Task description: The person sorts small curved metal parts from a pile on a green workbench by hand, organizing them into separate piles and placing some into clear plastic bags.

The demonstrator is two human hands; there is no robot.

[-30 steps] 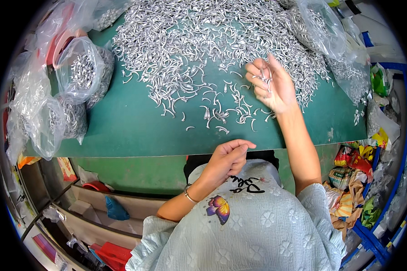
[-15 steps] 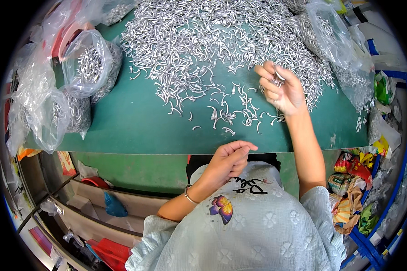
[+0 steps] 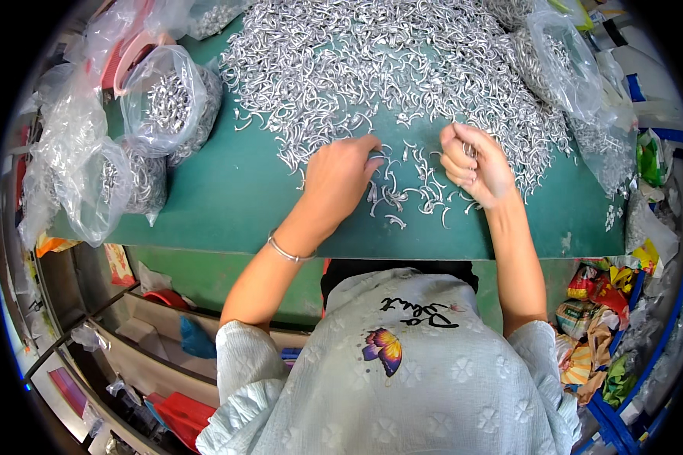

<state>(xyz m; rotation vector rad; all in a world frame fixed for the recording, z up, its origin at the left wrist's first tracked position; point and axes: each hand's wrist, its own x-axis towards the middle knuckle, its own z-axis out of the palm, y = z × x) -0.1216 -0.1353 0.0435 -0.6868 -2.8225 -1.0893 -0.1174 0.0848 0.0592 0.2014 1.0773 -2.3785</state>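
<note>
A heap of small curved silver metal hooks [image 3: 402, 68] covers the far part of the green counter [image 3: 228, 205], thinning to loose strays near its front edge. They look light, stiff and slick, likely best pinched singly across the bend. The left hand [image 3: 340, 178] lies flat, fingertips touching strays. The right hand [image 3: 474, 163] is curled around a few hooks. Clear plastic bags of hooks [image 3: 167, 102] sit at the left, another bag [image 3: 565, 64] at the right.

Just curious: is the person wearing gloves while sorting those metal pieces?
No: both the left hand and right hand are bare among the metal pieces.
</note>
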